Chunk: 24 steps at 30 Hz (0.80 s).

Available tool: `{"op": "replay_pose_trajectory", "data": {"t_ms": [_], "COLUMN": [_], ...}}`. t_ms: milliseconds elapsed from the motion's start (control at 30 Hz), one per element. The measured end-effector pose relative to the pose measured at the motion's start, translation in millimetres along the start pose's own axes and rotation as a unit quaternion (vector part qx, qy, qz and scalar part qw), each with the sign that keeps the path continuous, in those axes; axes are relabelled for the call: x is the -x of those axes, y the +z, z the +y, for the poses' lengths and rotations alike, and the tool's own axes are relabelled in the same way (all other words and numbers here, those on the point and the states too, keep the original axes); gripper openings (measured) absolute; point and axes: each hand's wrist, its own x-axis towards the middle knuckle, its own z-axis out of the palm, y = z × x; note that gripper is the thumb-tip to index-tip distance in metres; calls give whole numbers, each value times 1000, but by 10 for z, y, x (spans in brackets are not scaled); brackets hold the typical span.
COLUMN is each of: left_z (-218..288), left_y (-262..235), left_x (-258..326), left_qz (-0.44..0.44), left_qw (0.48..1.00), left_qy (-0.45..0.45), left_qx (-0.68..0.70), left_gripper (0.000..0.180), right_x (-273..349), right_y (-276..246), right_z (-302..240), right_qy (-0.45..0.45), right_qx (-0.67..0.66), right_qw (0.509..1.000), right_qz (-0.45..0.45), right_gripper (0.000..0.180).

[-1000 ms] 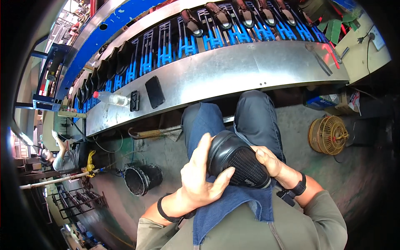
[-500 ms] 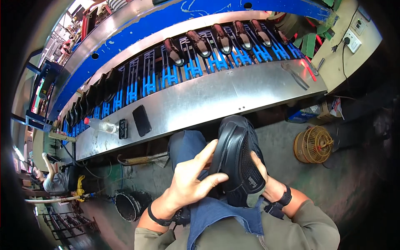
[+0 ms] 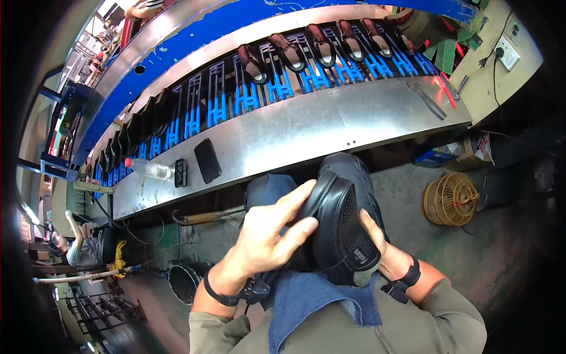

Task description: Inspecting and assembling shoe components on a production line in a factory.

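A black leather shoe (image 3: 336,227) with a perforated panel and pale lettering rests tilted over my lap. My left hand (image 3: 271,230) is closed against its left side, thumb and forefinger tips at the edge. On the other side my right hand (image 3: 380,248) grips the shoe, its thumb along the perforated panel and its other fingers hidden behind. Dark straps with small devices circle both wrists. Below the shoe lies a blue cloth apron (image 3: 312,307).
Ahead runs a metal bench (image 3: 277,138) with a phone (image 3: 207,160), a dark small case (image 3: 180,173), a clear bottle (image 3: 150,169) and pincers (image 3: 427,100). Brown shoes (image 3: 287,52) stand on a blue rack. A bucket (image 3: 184,282) and round wicker cage-like object (image 3: 450,199) are on the floor.
The left thumb and forefinger have drawn closer together against the shoe. The shoe has turned slightly, and the whole view has shifted a little.
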Motion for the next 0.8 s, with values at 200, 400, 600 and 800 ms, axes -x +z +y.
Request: {"op": "replay_pose_trajectory", "data": {"t_ms": [200, 400, 600, 800], "left_z": [13, 348, 501, 265], "left_y": [-11, 144, 203, 550], "left_x": [-1, 29, 7, 146], "left_qz": [3, 14, -16, 65], "left_qw": [998, 980, 962, 995], "left_qy": [56, 90, 75, 9], "left_qx": [-4, -179, -263, -71], "left_gripper": [50, 64, 73, 90], "right_x": [35, 63, 56, 9], "right_y": [-167, -46, 4, 9], "right_z": [34, 27, -13, -74], "right_qy": [11, -18, -25, -76], "right_qx": [-10, -33, -46, -28], "right_qw": [999, 999, 999, 996], "right_qz": [-45, 13, -4, -30], "right_gripper": [72, 62, 59, 61]}}
